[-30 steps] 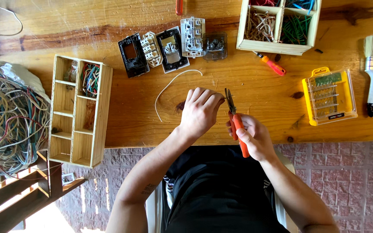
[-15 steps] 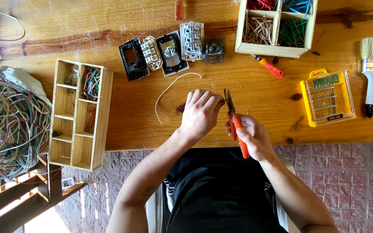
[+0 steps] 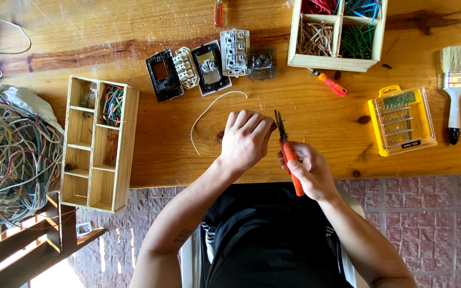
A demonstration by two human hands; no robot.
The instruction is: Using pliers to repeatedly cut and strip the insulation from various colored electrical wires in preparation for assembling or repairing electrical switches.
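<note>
Orange pliers (image 3: pixel 288 154): gripped in the right hand (image 3: pixel 308 170), fingers wrapped tight round the handles, tip up.
Left hand (image 3: pixel 246 138): fingers pinched at the plier tip; held item hidden.
White wire (image 3: pixel 209 114): loose on wooden table (image 3: pixel 316 122), beside left hand.

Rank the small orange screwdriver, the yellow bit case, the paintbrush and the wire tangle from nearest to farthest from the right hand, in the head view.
From the right hand:
1. Small orange screwdriver, up and slightly right.
2. Yellow bit case, to the right.
3. Paintbrush, further right, near the edge.
4. Wire tangle, far left.
</note>
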